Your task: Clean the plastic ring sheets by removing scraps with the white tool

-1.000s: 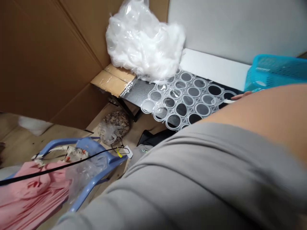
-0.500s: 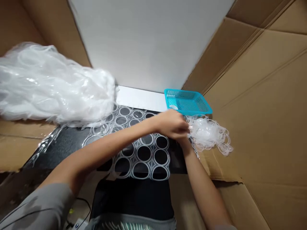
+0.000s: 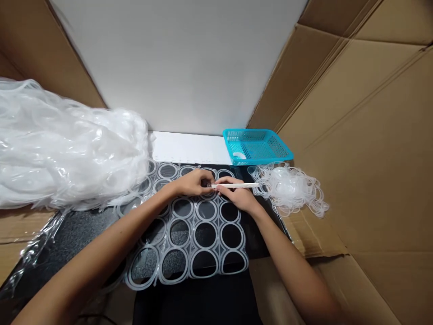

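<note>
Cardboard walls (image 3: 355,113) enclose the workspace, with clear plastic scrap (image 3: 67,149) heaped on the left. A translucent ring sheet (image 3: 189,243) lies in the centre under both hands. The left hand (image 3: 189,183) curls its fingers onto the sheet; whether they pinch it is unclear. The right hand (image 3: 238,197) grips a white stick (image 3: 237,185), whose tip meets a ring beside the left fingertips.

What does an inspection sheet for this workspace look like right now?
Surface: black tabletop, partly covered.
Job's things: translucent ring sheet lying flat; thin white stick, tip at a far-row ring.
Clutter: clear plastic heap left; loose rings pile right; teal basket behind it.
Hands: left hand fingertips on the sheet by the stick tip; right hand holds the stick.
Cables: nothing seen.
Surroundings: cardboard walls both sides, white panel behind.
</note>
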Available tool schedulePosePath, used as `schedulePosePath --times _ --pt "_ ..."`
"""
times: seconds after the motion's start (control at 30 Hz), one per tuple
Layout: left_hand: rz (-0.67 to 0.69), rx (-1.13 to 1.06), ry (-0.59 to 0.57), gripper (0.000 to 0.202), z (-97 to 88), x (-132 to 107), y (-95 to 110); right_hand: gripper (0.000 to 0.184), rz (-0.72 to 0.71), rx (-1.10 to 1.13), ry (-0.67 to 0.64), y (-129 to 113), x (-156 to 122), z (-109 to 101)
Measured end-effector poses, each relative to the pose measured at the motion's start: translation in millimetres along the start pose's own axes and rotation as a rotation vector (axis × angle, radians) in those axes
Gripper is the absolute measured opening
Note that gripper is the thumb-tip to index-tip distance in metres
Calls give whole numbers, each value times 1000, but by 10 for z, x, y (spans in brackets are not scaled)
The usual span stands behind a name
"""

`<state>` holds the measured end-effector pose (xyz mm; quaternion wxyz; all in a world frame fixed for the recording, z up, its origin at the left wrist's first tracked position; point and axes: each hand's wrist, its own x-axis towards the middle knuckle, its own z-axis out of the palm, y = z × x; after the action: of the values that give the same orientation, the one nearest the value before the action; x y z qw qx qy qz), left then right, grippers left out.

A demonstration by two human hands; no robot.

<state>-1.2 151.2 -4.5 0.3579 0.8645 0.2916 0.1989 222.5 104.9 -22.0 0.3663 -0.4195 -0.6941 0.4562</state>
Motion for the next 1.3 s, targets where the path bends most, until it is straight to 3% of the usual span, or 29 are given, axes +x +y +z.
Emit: schedulePosePath --times 0.1,0.23,0.43,0.5,0.6,0.83,1.3 --pt "-62 -20 0 23 -46 -40 -72 29 24 89 44 18 20 7" --pt "-130 -53 35 29 -84 -107 -76 38 36 156 198 50 36 -53" --pt "-98 -145 4 36 -109 -126 33 52 85 191 -30 67 4 -96" --pt "-132 -188 0 38 -94 -128 55 53 64 157 -50 71 -7 -77" --pt "-204 -214 9 41 -27 -126 47 52 43 124 -49 74 -7 -57" --pt "-194 -135 156 36 124 -58 -15 45 7 62 -25 28 2 -73" --pt "-174 -225 -10 32 -65 -134 -7 44 -12 72 71 34 17 -53"
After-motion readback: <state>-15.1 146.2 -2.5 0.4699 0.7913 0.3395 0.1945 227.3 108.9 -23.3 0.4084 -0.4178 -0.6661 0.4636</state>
